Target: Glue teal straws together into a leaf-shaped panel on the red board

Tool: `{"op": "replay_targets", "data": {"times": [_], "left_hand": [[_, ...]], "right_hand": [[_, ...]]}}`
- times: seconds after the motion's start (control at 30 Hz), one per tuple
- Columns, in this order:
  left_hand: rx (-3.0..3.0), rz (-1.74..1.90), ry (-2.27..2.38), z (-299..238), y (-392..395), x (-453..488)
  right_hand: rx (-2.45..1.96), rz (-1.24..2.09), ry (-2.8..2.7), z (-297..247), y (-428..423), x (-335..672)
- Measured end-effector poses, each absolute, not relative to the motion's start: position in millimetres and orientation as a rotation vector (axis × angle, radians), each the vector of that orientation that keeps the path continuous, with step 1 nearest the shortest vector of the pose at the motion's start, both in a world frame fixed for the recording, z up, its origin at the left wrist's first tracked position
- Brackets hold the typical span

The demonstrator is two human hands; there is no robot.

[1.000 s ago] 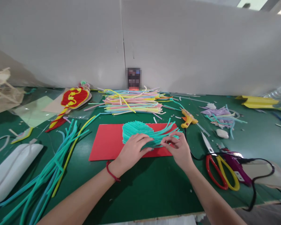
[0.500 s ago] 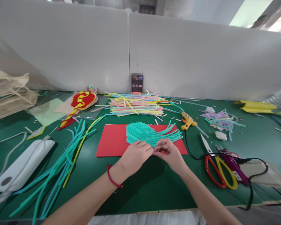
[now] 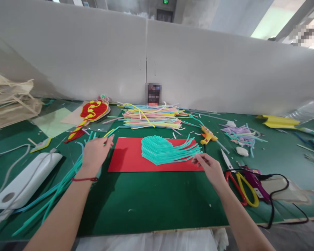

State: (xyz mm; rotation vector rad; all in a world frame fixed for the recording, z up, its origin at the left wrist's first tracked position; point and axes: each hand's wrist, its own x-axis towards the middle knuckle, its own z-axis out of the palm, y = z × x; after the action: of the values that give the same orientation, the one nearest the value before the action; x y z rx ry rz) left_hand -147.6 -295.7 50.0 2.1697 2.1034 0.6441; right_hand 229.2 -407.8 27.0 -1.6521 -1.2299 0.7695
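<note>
A red card [image 3: 128,157] lies on the green table, with a teal leaf shape [image 3: 162,150] of glued pipe-cleaner strips on it. My left hand [image 3: 95,153] hovers open over the long teal and yellow strips [image 3: 68,177] just left of the card, fingers stretched out, nothing in it. My right hand [image 3: 209,167] rests at the card's right lower corner, fingertips by the loose teal strip ends; its fingers are loosely curled and I cannot make out anything held.
A pile of pastel strips [image 3: 151,118] lies behind the card. A yellow glue gun [image 3: 208,135], scissors [image 3: 238,181] and a purple tool with black cord [image 3: 256,183] sit at the right. A white device [image 3: 23,181] and a red-yellow ornament [image 3: 90,113] are left.
Both hands have left the teal shape. My left hand swung left to the long strips; my right hand slid right to the card's corner.
</note>
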Motion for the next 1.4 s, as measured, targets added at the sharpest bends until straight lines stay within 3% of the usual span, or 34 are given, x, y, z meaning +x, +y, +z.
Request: {"op": "replay_targets", "data": {"times": [0.13,0.27,0.53,0.7,1.4], "left_hand": [[2.203,0.959,2.25,39.8,-292.0,-163.0],[2.476,1.131,1.955,40.6,-304.8,-136.9],[2.679,0.794,1.117,49.9,-355.4,-26.4],[2.797,0.579,1.089,23.5,-361.5,18.9],[2.759,0.764,1.087,6.7,-350.9,25.1]], "right_hand": [[-1.673,0.64,-1.258,11.6,-411.1,236.2],[-1.598,0.502,-1.511,4.0,-404.5,234.3],[-1.356,0.414,-2.077,8.7,-372.4,230.3],[-1.315,0.38,-2.123,0.5,-367.1,232.6],[-1.465,0.404,-1.99,10.9,-375.4,245.4]]}}
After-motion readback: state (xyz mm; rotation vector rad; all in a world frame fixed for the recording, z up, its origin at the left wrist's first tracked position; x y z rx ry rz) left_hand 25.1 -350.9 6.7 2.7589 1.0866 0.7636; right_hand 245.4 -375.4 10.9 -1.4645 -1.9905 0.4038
